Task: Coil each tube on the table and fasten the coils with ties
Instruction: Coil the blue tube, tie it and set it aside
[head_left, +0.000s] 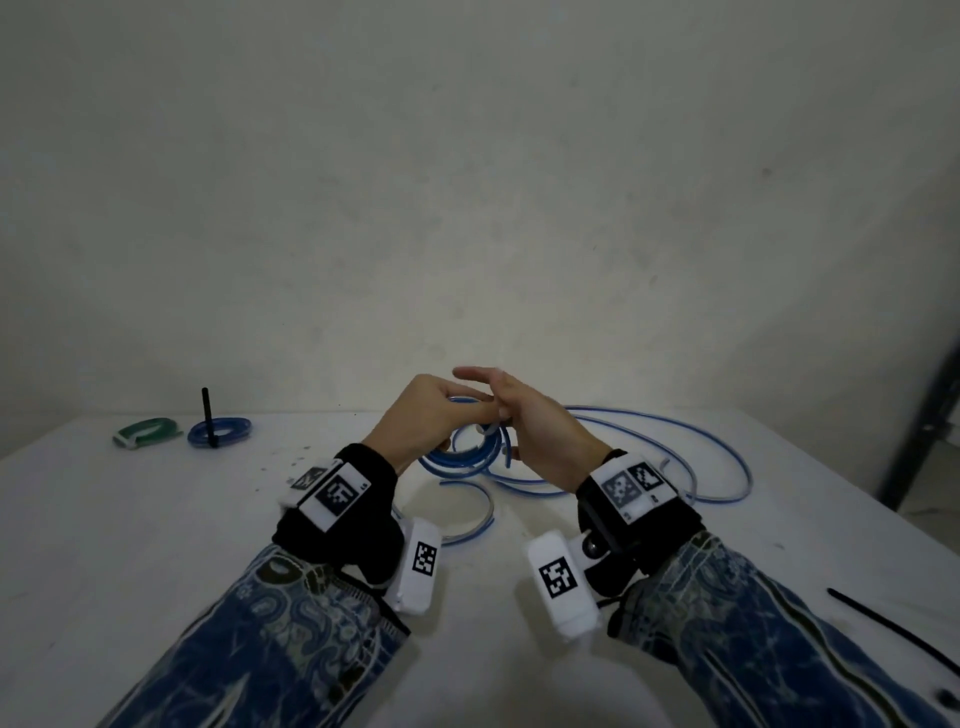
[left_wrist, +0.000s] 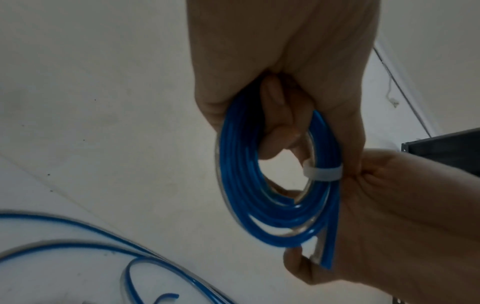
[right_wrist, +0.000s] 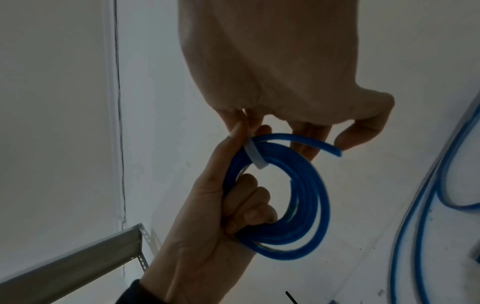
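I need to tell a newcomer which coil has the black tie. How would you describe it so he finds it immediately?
Look at the far left part of the white table. Two small coils lie there side by side; take the blue coil, right of the green coil. Only it has a black tie standing straight up from it.

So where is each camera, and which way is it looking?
Head: on the person's head, looking down at the table; left hand, right hand and sleeves show.
Left wrist: looks along the left hand gripping the blue coil.
Right wrist: looks along the right hand at the white tie.
All three share the coil.
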